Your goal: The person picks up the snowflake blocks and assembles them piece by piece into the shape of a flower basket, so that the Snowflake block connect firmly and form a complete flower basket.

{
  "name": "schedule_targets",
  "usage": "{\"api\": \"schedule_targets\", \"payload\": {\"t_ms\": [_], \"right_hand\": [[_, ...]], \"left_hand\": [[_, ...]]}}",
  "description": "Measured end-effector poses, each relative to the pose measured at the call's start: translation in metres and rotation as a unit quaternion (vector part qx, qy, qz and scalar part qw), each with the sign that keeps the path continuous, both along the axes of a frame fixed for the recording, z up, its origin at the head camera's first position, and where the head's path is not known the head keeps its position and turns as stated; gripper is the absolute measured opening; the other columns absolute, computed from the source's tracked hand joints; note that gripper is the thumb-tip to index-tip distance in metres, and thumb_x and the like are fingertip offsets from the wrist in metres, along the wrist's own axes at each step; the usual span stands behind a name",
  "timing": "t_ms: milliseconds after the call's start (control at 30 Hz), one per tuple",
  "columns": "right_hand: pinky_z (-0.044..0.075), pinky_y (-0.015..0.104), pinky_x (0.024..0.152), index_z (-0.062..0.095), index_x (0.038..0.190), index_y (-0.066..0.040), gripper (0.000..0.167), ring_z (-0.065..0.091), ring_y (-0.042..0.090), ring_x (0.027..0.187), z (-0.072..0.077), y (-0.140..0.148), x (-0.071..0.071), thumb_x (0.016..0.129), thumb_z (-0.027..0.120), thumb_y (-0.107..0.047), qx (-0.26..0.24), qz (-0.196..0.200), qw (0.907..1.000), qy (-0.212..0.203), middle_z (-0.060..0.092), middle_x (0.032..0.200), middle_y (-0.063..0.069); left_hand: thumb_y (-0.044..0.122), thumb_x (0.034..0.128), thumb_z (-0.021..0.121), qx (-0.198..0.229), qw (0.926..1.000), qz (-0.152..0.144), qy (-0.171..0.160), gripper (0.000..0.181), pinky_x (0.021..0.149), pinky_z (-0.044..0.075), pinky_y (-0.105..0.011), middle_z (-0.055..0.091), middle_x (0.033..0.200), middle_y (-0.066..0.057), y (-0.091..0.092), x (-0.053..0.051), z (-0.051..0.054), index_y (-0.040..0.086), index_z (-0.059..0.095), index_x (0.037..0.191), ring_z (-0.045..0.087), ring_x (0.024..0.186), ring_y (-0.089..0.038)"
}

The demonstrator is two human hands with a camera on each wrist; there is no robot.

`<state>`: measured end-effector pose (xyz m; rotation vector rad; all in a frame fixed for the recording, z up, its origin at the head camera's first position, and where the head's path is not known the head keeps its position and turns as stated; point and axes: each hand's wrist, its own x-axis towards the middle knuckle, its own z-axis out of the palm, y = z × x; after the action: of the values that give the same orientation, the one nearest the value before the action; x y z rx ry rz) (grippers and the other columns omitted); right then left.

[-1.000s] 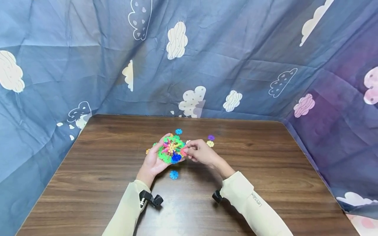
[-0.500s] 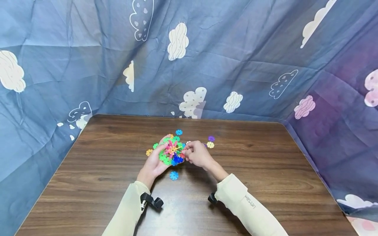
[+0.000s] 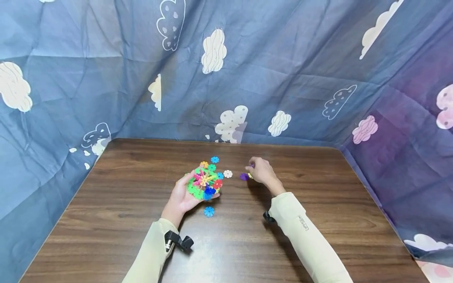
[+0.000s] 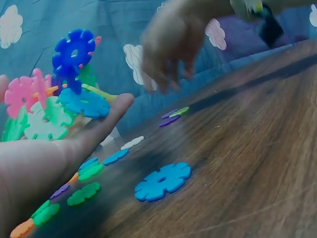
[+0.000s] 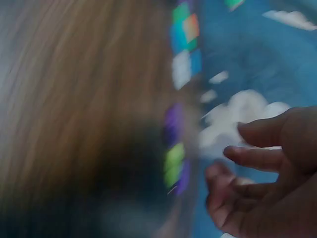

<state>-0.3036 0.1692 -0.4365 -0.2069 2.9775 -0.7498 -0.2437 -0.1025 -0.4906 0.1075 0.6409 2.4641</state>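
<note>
My left hand (image 3: 181,196) holds up a round build of slotted plastic flower discs (image 3: 199,192) over the table, palm up under it. Green discs ring a pink and yellow star in its middle. A red disc (image 3: 217,184) and a dark blue disc (image 4: 74,53) sit on its right side. My right hand (image 3: 261,171) is over a yellow disc (image 5: 173,163) and two purple discs, one purple disc (image 3: 244,177) lying just left of it. In the blurred right wrist view its fingers are loosely bent with nothing between them.
A light blue disc (image 3: 209,212) lies in front of the build. Behind it are a white disc (image 3: 228,173), another blue disc (image 3: 214,159), an orange disc (image 3: 204,164) and several more. A cloud-print cloth (image 3: 304,70) hangs behind the wooden table (image 3: 134,220).
My right hand has let go of the red disc, which stays on the build, and moved right to the purple and yellow discs. My left hand still holds the build, slightly tilted.
</note>
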Motion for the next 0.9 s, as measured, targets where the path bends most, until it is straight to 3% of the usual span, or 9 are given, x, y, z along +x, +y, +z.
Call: {"api": "schedule_targets", "payload": {"t_ms": [67, 133, 200, 333, 433, 533, 667, 800, 900], "right_hand": [[0.051, 0.051, 0.09, 0.067, 0.114, -0.002, 0.025, 0.061, 0.036, 0.108, -0.012, 0.01, -0.007, 0.094, 0.063, -0.016, 0.056, 0.001, 0.9984, -0.008, 0.068, 0.109, 0.019], [0.05, 0.05, 0.085, 0.066, 0.11, -0.001, 0.022, 0.058, 0.036, 0.104, -0.021, 0.015, -0.01, 0.091, 0.064, -0.011, 0.078, 0.008, 0.9968, -0.016, 0.065, 0.105, 0.019], [0.049, 0.047, 0.08, 0.065, 0.106, -0.002, 0.017, 0.055, 0.032, 0.098, -0.026, 0.016, -0.012, 0.09, 0.065, -0.009, 0.08, 0.007, 0.9965, -0.023, 0.062, 0.1, 0.017], [0.049, 0.047, 0.08, 0.061, 0.101, -0.003, 0.019, 0.057, 0.032, 0.093, -0.028, 0.013, -0.014, 0.087, 0.071, -0.01, 0.07, -0.005, 0.9967, -0.039, 0.063, 0.098, 0.015], [0.051, 0.047, 0.081, 0.061, 0.1, -0.004, 0.024, 0.059, 0.031, 0.09, -0.028, 0.012, -0.012, 0.086, 0.075, -0.016, 0.07, -0.023, 0.9952, -0.065, 0.065, 0.099, 0.014], [0.048, 0.04, 0.071, 0.061, 0.09, -0.006, 0.017, 0.056, 0.025, 0.079, -0.025, 0.012, -0.006, 0.091, 0.072, -0.018, 0.061, -0.026, 0.9953, -0.07, 0.062, 0.087, 0.009], [0.045, 0.028, 0.057, 0.06, 0.084, -0.005, 0.015, 0.056, 0.017, 0.064, -0.015, 0.009, 0.002, 0.098, 0.061, -0.011, -0.035, 0.002, 0.9986, -0.039, 0.06, 0.073, 0.004], [0.045, 0.022, 0.046, 0.06, 0.094, -0.001, 0.012, 0.059, 0.014, 0.051, 0.0, 0.003, 0.007, 0.101, 0.055, -0.009, -0.156, 0.042, 0.9851, -0.058, 0.063, 0.065, 0.006], [0.042, 0.021, 0.044, 0.059, 0.1, 0.002, 0.011, 0.056, 0.011, 0.049, 0.006, 0.001, 0.008, 0.101, 0.054, -0.008, -0.191, 0.054, 0.9768, -0.081, 0.063, 0.064, 0.006]], "left_hand": [[0.033, 0.108, 0.027, 0.003, 0.9999, -0.012, 0.003, 0.059, 0.117, 0.012, -0.071, 0.0, 0.169, -0.012, 0.0, 0.0, -0.002, 0.026, 0.003, 0.161, 0.045, 0.135, -0.042], [0.032, 0.1082, 0.027, 0.006, 0.9998, -0.02, 0.007, 0.06, 0.117, 0.012, -0.071, 0.005, 0.168, -0.013, -0.001, 0.0, -0.002, 0.025, 0.001, 0.161, 0.04, 0.14, -0.043], [0.032, 0.1084, 0.027, 0.014, 0.9995, -0.025, 0.012, 0.059, 0.117, 0.01, -0.071, 0.004, 0.169, -0.013, -0.001, 0.0, -0.002, 0.026, 0.001, 0.161, 0.032, 0.145, -0.043], [0.032, 0.1089, 0.028, 0.029, 0.9986, -0.038, 0.022, 0.059, 0.117, 0.01, -0.07, -0.004, 0.169, -0.012, -0.002, 0.002, -0.002, 0.029, 0.0, 0.161, 0.034, 0.144, -0.039], [0.034, 0.1089, 0.027, 0.035, 0.998, -0.045, 0.028, 0.059, 0.116, 0.025, -0.068, -0.005, 0.169, -0.012, -0.001, 0.003, -0.004, 0.031, -0.001, 0.161, 0.048, 0.135, -0.036], [0.036, 0.1084, 0.027, 0.031, 0.9981, -0.048, 0.022, 0.06, 0.109, 0.038, -0.063, -0.001, 0.169, -0.012, -0.001, 0.004, -0.005, 0.031, -0.001, 0.161, 0.054, 0.129, -0.037], [0.04, 0.1077, 0.026, 0.013, 0.9988, -0.046, 0.009, 0.061, 0.109, 0.038, -0.06, 0.004, 0.169, -0.011, 0.0, 0.005, -0.004, 0.029, 0.0, 0.161, 0.045, 0.136, -0.04], [0.043, 0.1072, 0.023, -0.006, 0.9993, -0.035, -0.006, 0.06, 0.107, 0.039, -0.058, 0.019, 0.164, -0.012, 0.0, 0.005, -0.002, 0.028, 0.002, 0.161, 0.04, 0.137, -0.041], [0.045, 0.1068, 0.025, -0.007, 0.9993, -0.036, -0.013, 0.061, 0.102, 0.044, -0.055, 0.039, 0.152, -0.01, -0.001, 0.005, -0.002, 0.027, 0.003, 0.161, 0.048, 0.13, -0.04]]}}
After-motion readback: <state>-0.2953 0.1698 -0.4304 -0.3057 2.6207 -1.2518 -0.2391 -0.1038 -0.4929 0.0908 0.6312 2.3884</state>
